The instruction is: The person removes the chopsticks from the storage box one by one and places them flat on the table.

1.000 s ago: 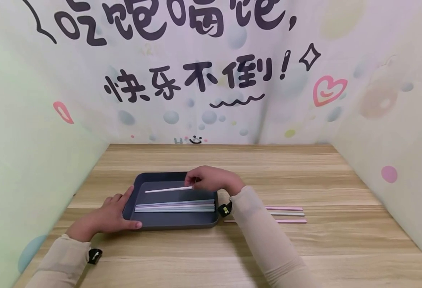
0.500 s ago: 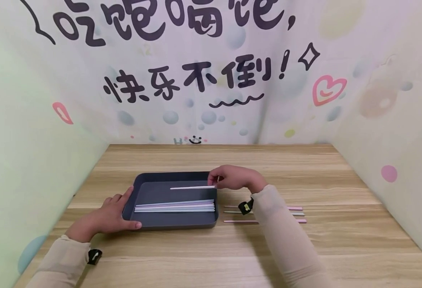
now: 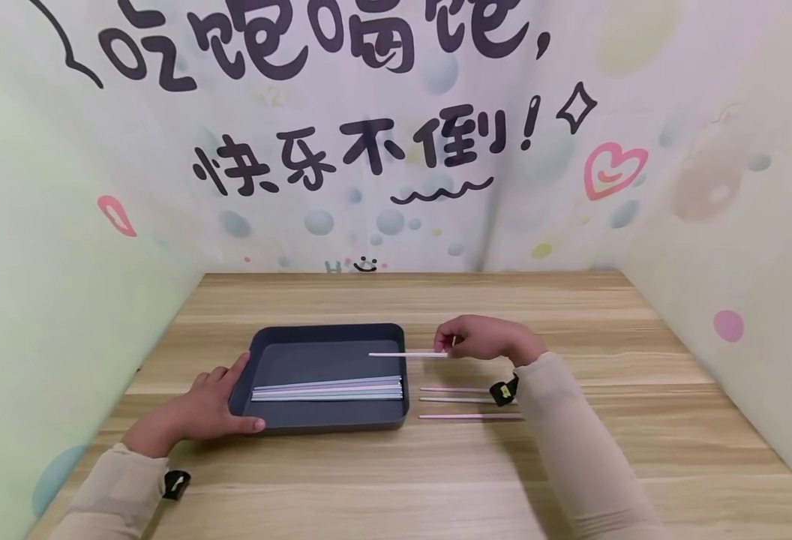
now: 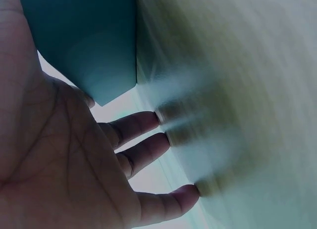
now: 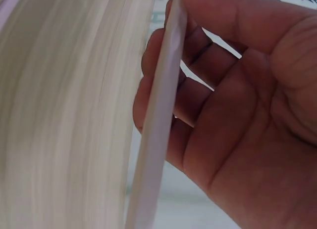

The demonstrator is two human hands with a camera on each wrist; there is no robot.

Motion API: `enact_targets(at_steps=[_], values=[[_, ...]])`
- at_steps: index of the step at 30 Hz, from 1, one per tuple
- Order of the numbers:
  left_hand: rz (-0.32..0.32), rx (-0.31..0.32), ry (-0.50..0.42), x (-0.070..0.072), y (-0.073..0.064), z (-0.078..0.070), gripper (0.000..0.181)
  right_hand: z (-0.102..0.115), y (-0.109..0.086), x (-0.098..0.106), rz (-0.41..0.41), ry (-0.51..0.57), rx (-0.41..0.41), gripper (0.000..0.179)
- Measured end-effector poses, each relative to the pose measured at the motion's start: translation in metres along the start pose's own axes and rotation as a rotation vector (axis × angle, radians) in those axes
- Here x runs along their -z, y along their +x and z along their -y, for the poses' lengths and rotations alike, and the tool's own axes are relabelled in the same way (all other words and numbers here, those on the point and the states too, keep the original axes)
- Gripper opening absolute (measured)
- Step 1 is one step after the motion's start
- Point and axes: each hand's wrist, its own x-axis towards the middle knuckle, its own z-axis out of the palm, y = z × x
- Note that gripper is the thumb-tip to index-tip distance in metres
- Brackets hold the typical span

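Note:
In the head view my left hand [image 3: 207, 403] rests against the left end of a dark grey tray [image 3: 328, 427], thumb along its near edge. The left wrist view shows fairly straight fingers with their tips on the table, beside the tray's wall [image 4: 84, 36]. My right hand [image 3: 487, 337] pinches a pale pinkish chopstick [image 3: 406, 354], which reaches leftward over the tray's right rim. Seen from the right wrist, this chopstick [image 5: 157, 125] sits between thumb and fingers. A bundle of pastel chopsticks [image 3: 328, 389] lies inside the tray, toward its near side.
Right of the tray, under my right forearm, lie a pink chopstick [image 3: 466, 416], a green one [image 3: 463, 400] and another pink one [image 3: 453, 389], partly hidden. The wooden table [image 3: 342, 487] is bounded by printed cloth walls [image 3: 538, 217] at the back and sides.
My right hand has moved right with the chopstick, from above the tray to beyond its right rim. My left hand and the tray have stayed in place.

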Motion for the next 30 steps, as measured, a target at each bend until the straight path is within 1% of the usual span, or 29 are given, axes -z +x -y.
enact_targets(at_steps=[6, 11, 18, 22, 27, 30], values=[[0.001, 0.001, 0.003, -0.001, 0.0, 0.001, 0.123, -0.019, -0.018, 0.0, -0.014, 0.008, -0.006, 0.012], [-0.001, 0.003, 0.0, -0.001, 0.001, 0.001, 0.124, -0.035, -0.03, -0.003, -0.039, 0.001, -0.005, 0.013], [-0.008, 0.003, 0.01, -0.003, 0.003, 0.004, 0.125, -0.044, -0.042, -0.003, -0.04, 0.011, 0.008, 0.015], [-0.013, 0.002, 0.013, -0.003, 0.004, 0.004, 0.125, -0.047, -0.047, -0.004, -0.037, -0.001, -0.008, 0.015], [-0.008, 0.009, 0.011, -0.003, 0.003, 0.003, 0.125, -0.05, -0.05, -0.007, -0.031, -0.015, -0.027, 0.016], [-0.006, 0.019, 0.011, -0.002, 0.003, 0.002, 0.125, -0.051, -0.05, -0.01, -0.028, -0.02, -0.021, 0.017]])
